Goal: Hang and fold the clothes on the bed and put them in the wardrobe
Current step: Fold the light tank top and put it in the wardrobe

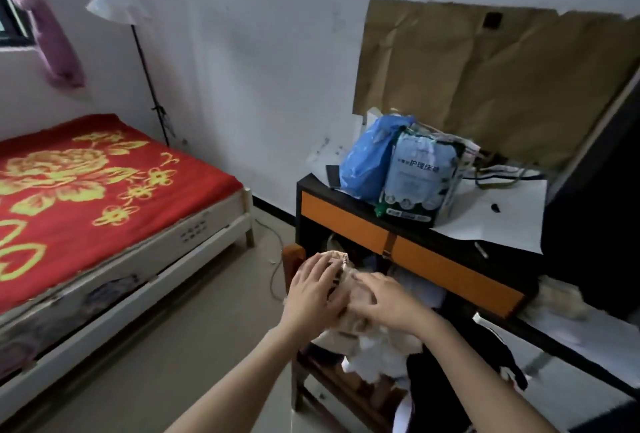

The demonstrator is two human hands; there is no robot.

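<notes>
Two hands, one garment, one bed.
Left hand [313, 294] and right hand [386, 301] press with straight fingers on the crumpled beige cloth garment [338, 258] over a clothes-piled brown wooden chair [346, 387]. The garment is mostly covered and blurred. The red flowered bed [104, 183] is well apart.

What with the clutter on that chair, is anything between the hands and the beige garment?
Nothing visible does. The left hand and right hand rest directly on the beige garment, which lies on top of the clothes pile on the wooden chair.
</notes>
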